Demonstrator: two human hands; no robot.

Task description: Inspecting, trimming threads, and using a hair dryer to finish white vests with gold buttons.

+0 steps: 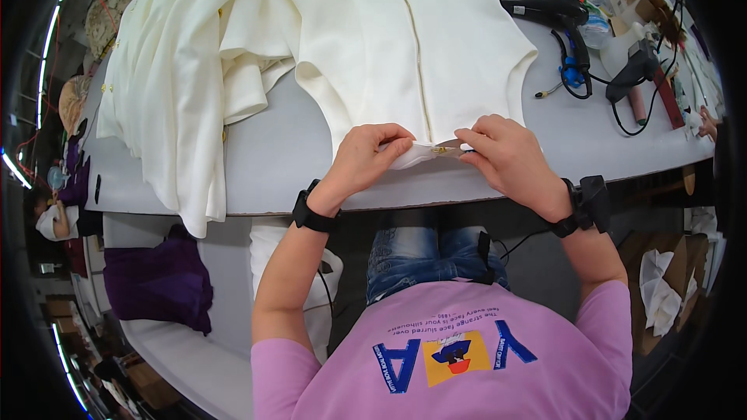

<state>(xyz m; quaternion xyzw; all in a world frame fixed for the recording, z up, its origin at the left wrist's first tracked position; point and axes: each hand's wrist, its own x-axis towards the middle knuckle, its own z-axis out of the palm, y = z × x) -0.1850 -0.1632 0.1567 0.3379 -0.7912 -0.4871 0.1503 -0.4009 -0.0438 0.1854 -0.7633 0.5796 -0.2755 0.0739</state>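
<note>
A white garment (459, 54) with a gold-toned zipper (415, 39) down its middle lies on the grey table, its near edge close to the table's front. My left hand (366, 157) pinches that edge beside the zipper's end, thumb against fingers. Closed around a small pointed tool (445, 151), my right hand (510, 159) sits just right of the zipper's end. The tool's tip touches or nearly touches the fabric; its handle is mostly hidden by my fingers, so its exact kind does not show. The two hands are a short gap apart.
More white fabric (179, 70) hangs over the table's front edge at left. A black hair dryer (545, 6), cords and a black handheld device (634, 70) lie at right. Purple cloth (156, 280) is below left. Another person's hand (708, 124) shows at far right.
</note>
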